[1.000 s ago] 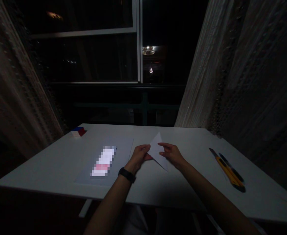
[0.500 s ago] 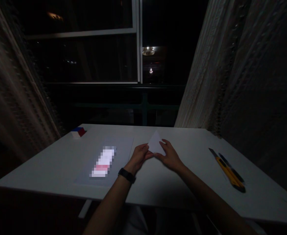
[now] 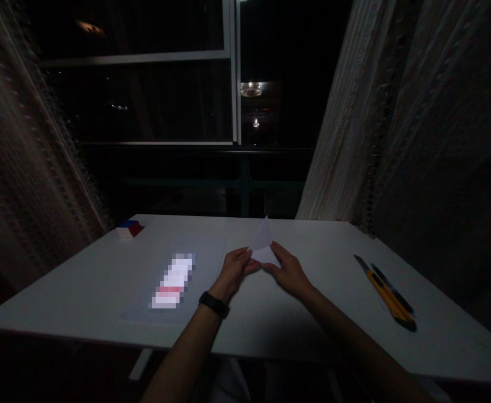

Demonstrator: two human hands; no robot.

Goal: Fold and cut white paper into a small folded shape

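A folded piece of white paper [image 3: 263, 239], roughly triangular with its tip pointing away from me, is held between both hands above the table. My left hand [image 3: 237, 268], with a dark band on the wrist, pinches its left lower edge, thumb on top. On the other side my right hand [image 3: 288, 270] grips the right lower edge between thumb and fingers. A crease crosses the paper near its lower part. Some fingertips are hidden behind the paper.
Left of my hands a lit, pixelated phone [image 3: 173, 281] lies on a white sheet [image 3: 212, 252]. A coloured cube [image 3: 128, 228] sits at the far left of the white table [image 3: 103, 268]. To the right lie a yellow utility knife [image 3: 386, 294] and a dark pen-like tool [image 3: 392, 287].
The paper's tip has tilted up and a crease shows across it now. My right fingers have drawn in along its edge. The whole view has shifted slightly.
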